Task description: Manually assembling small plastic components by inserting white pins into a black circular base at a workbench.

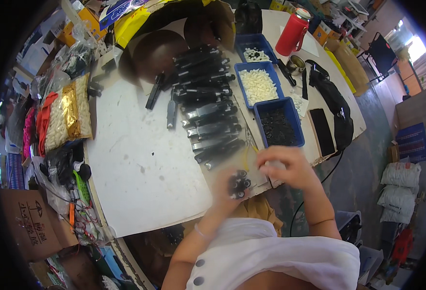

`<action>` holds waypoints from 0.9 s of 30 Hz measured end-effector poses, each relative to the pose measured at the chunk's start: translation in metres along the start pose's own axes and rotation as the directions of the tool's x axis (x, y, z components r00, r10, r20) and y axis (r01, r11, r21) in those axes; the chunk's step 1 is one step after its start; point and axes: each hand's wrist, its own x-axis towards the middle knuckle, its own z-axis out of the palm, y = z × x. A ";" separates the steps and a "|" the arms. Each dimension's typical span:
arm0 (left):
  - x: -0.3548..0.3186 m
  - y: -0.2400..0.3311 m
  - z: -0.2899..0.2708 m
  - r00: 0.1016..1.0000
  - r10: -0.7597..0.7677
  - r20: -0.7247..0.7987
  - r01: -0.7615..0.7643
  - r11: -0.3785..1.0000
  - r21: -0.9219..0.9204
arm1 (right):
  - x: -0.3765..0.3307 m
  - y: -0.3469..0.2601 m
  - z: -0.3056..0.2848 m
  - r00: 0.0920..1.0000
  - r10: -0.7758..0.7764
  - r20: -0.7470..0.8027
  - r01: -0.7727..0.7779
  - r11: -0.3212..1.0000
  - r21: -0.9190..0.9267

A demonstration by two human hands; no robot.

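Near the table's front edge, my left hand (221, 192) is closed around a bundle of black tube-like pieces (240, 184), their round ends facing up. Just right of it my right hand (290, 167) is raised with its fingertips pinched together; a pale spot shows at them, too blurred to name. Beyond my hands lies a long row of black slender pieces (213, 112) with silvery parts. Yellow-handled pliers (247, 150) lie between that row and a blue tray of small black parts (278, 122), which is close to my right hand.
Farther back stand a blue tray of small white pieces (258, 86) and another blue tray (253, 48). To the right are a phone (322, 132), a black pouch (331, 99), a metal cup (296, 64) and a red flask (292, 33). A bag of white pieces (80, 116) leans at left.
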 end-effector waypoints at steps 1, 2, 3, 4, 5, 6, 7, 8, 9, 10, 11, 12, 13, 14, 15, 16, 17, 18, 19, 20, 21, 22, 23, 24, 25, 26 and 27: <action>0.001 0.002 0.000 1.000 -0.002 0.001 0.002 1.000 -0.001 | -0.004 -0.006 0.004 0.990 -0.117 0.079 0.123 0.990 -0.072; 0.003 0.005 -0.001 1.000 -0.005 0.012 0.005 1.000 -0.022 | -0.009 -0.014 0.012 0.988 -0.135 0.074 0.144 0.979 -0.141; 0.004 0.007 -0.001 1.000 -0.007 0.021 0.008 0.999 -0.042 | -0.012 -0.015 0.018 0.988 -0.134 0.075 0.144 0.980 -0.141; 0.003 0.007 -0.001 1.000 -0.007 0.021 0.008 0.999 -0.043 | -0.015 -0.014 0.024 0.966 -0.250 0.066 0.259 0.945 -0.198; 0.003 0.007 -0.001 0.999 -0.030 0.022 0.032 0.997 -0.072 | -0.018 -0.013 0.030 0.929 -0.363 0.064 0.367 0.894 -0.256; 0.002 0.007 -0.001 0.998 -0.052 0.022 0.054 0.994 -0.100 | -0.019 -0.010 0.035 0.906 -0.419 0.063 0.416 0.850 -0.324; 0.002 0.007 -0.001 0.998 -0.051 0.020 0.053 0.994 -0.101 | -0.020 -0.005 0.039 0.905 -0.419 0.065 0.417 0.849 -0.325; 0.002 0.007 0.000 0.998 -0.064 0.026 0.067 0.992 -0.108 | -0.022 0.000 0.043 0.879 -0.472 0.066 0.451 0.777 -0.439; 0.002 0.007 0.000 0.996 -0.077 0.033 0.080 0.990 -0.115 | -0.023 0.002 0.046 0.849 -0.523 0.074 0.473 0.691 -0.546; 0.002 0.007 0.000 0.997 -0.077 0.031 0.080 0.990 -0.115 | -0.023 0.003 0.048 0.849 -0.523 0.075 0.474 0.691 -0.545; 0.003 0.007 -0.001 0.998 -0.056 0.037 0.060 0.991 -0.117 | -0.024 0.003 0.050 0.855 -0.514 0.069 0.434 0.637 -0.637; 0.003 0.007 -0.001 0.999 -0.034 0.043 0.039 0.992 -0.120 | -0.025 0.003 0.051 0.861 -0.505 0.061 0.388 0.574 -0.721; 0.002 0.007 -0.001 0.999 -0.034 0.041 0.039 0.992 -0.120 | -0.025 0.005 0.053 0.860 -0.506 0.062 0.389 0.573 -0.721; 0.001 0.006 -0.001 0.998 -0.043 0.037 0.048 0.988 -0.144 | -0.024 0.009 0.056 0.847 -0.529 0.050 0.390 0.554 -0.736; 0.000 0.005 0.000 0.998 -0.051 0.035 0.057 0.984 -0.169 | -0.024 0.012 0.058 0.833 -0.552 0.037 0.387 0.534 -0.751; -0.001 0.005 0.000 0.998 -0.051 0.036 0.056 0.984 -0.170 | -0.026 0.016 0.060 0.833 -0.552 0.036 0.386 0.534 -0.752; -0.001 0.004 0.000 0.997 -0.072 0.032 0.076 0.984 -0.162 | -0.029 0.020 0.064 0.814 -0.581 -0.006 0.359 0.511 -0.781; -0.002 0.003 -0.001 0.995 -0.094 0.026 0.097 0.984 -0.151 | -0.031 0.024 0.068 0.790 -0.612 -0.047 0.331 0.489 -0.807; -0.003 0.002 -0.001 0.995 -0.095 0.026 0.097 0.984 -0.150 | -0.034 0.028 0.071 0.789 -0.612 -0.047 0.332 0.490 -0.806; -0.004 0.001 0.001 0.994 -0.110 0.017 0.111 0.972 -0.205 | -0.038 0.033 0.075 0.776 -0.626 -0.069 0.312 0.478 -0.821; -0.004 0.000 0.002 0.992 -0.126 0.008 0.124 0.957 -0.261 | -0.041 0.035 0.077 0.763 -0.640 -0.090 0.293 0.466 -0.835; -0.005 -0.002 0.002 0.992 -0.128 0.008 0.125 0.957 -0.260 | -0.044 0.035 0.079 0.769 -0.633 -0.095 0.268 0.453 -0.850; -0.006 -0.004 0.001 0.993 -0.117 0.020 0.119 0.965 -0.233 | -0.044 0.036 0.080 0.769 -0.632 -0.095 0.268 0.455 -0.849; -0.006 -0.005 0.001 0.994 -0.107 0.035 0.112 0.972 -0.208 | -0.045 0.038 0.080 0.770 -0.623 -0.135 0.263 0.503 -0.823; -0.006 -0.005 0.001 0.993 -0.109 0.037 0.114 0.971 -0.208 | -0.046 0.038 0.080 0.771 -0.613 -0.174 0.259 0.550 -0.794; -0.006 -0.004 0.001 0.994 -0.102 0.034 0.106 0.978 -0.178 | -0.045 0.037 0.080 0.772 -0.611 -0.175 0.256 0.552 -0.794; -0.006 -0.004 0.000 0.995 -0.095 0.030 0.098 0.984 -0.146 | -0.042 0.034 0.080 0.797 -0.570 -0.199 0.247 0.608 -0.754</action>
